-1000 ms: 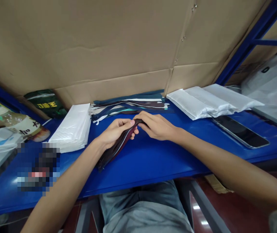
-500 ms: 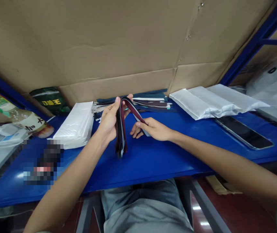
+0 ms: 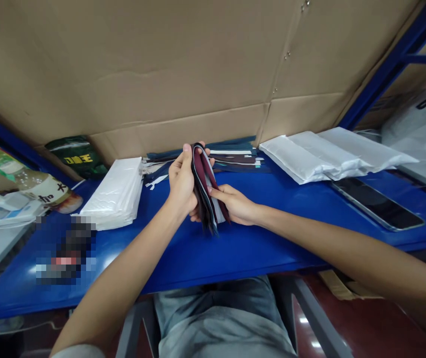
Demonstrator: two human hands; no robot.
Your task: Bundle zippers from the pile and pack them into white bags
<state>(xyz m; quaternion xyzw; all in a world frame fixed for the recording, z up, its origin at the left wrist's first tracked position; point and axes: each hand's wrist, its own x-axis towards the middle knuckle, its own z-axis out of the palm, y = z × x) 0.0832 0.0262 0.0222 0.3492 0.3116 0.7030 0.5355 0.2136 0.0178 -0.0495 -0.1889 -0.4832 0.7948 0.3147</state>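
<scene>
A bundle of zippers (image 3: 206,186), long fabric tapes in maroon, black and pale grey, hangs folded over above the blue table. Near the fold, my left hand (image 3: 183,184) is closed round it, thumb on the near side and fingertips showing behind the top. Lower down on the right, my right hand (image 3: 235,203) pinches the tapes with its thumb on the maroon side; its other fingers are partly hidden. Behind my hands, a pile of flat zippers (image 3: 235,160), dark blue, brown and white, lies along the cardboard wall.
The blue table (image 3: 272,233) holds a stack of white packets (image 3: 112,191) at left and several white packets (image 3: 310,156) at right. A phone (image 3: 379,204) lies in front of those. Further left are a drink bottle (image 3: 45,189), a dark green bag (image 3: 76,156) and a blurred-out item (image 3: 69,253).
My left hand has shifted slightly right with the bundle. The loose right-hand length has swung in, and both sides of the fold now hang close together between my hands.
</scene>
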